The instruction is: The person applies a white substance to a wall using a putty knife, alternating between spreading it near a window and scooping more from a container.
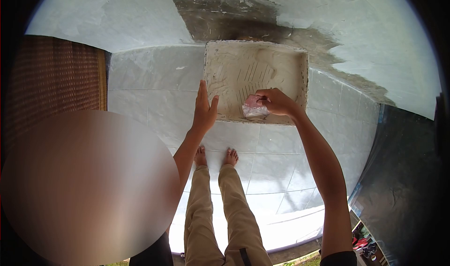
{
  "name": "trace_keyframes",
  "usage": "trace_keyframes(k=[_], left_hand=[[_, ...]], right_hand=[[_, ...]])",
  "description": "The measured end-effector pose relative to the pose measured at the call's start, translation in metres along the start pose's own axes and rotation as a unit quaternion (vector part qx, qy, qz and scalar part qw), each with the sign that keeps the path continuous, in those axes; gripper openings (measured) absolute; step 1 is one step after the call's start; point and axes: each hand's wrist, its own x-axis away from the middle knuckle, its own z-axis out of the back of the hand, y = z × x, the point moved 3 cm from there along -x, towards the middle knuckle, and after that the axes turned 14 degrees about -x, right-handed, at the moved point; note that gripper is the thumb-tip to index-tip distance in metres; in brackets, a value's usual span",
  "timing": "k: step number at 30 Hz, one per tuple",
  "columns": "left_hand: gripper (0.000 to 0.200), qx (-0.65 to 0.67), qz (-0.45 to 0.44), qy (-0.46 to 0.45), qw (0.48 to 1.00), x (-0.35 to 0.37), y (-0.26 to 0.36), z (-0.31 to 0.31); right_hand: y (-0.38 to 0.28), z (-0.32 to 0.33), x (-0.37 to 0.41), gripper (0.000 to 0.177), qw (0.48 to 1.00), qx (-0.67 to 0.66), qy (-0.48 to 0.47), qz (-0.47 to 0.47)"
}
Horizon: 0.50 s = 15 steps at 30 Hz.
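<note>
A shallow rectangular box (305,71) with crusted rims holds wet, cream-coloured plaster (229,67). Rows of thin dark streaks run across the middle of the plaster. My right hand (277,102) pinches a flat pink scraper (255,107) over the box's near side, and white paste coats the scraper's lower part. Along the left side of the box my left hand (204,110) is stretched out with thumb apart, its fingers upright right at the rim and nothing in them.
Grey floor tiles (154,74) lie under the box and my bare feet (229,157). Behind stands a wall (117,17) with a dark unplastered patch (225,17). A woven brown screen (61,78) is at left, a black sheet (403,172) at right. A blurred oval hides the lower left.
</note>
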Motion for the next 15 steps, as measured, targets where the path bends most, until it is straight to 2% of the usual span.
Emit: trace_keyframes(k=[1, 5, 7, 8, 10, 11, 13, 14, 15], left_hand=[[0.070, 0.000, 0.000, 0.000, 1.000, 0.000, 0.000, 0.000], [0.070, -0.001, -0.003, 0.004, 1.000, -0.001, -0.001, 0.000], [0.070, -0.004, -0.009, 0.008, 1.000, -0.001, -0.001, 0.003], [0.070, -0.012, -0.004, 0.005, 1.000, -0.001, -0.001, 0.003], [0.069, -0.021, -0.002, 0.005, 1.000, -0.001, 0.001, 0.007], [0.069, -0.020, 0.001, 0.008, 1.000, -0.002, 0.004, 0.010], [0.068, -0.020, -0.001, 0.015, 1.000, -0.003, 0.012, 0.019], [0.065, -0.004, -0.001, 0.020, 1.000, -0.004, 0.017, 0.025], [0.063, 0.013, -0.001, 0.025, 1.000, -0.006, 0.023, 0.032]], right_hand=[[-0.001, 0.002, -0.001, 0.020, 1.000, 0.004, -0.014, 0.020], [-0.010, 0.012, -0.008, 0.019, 0.998, 0.044, -0.042, 0.007], [-0.008, 0.019, -0.010, 0.018, 0.993, 0.064, -0.075, -0.061], [-0.005, 0.023, -0.009, 0.018, 0.993, 0.065, -0.073, -0.059], [0.009, 0.032, -0.009, 0.021, 0.994, -0.048, -0.037, -0.091], [0.013, 0.034, -0.009, 0.021, 0.994, -0.047, -0.035, -0.087], [0.021, 0.040, -0.003, 0.026, 0.975, -0.192, 0.025, -0.106], [0.023, 0.042, 0.000, 0.026, 0.976, -0.191, 0.029, -0.099], [0.024, 0.043, 0.006, 0.028, 0.948, -0.302, 0.043, -0.094]])
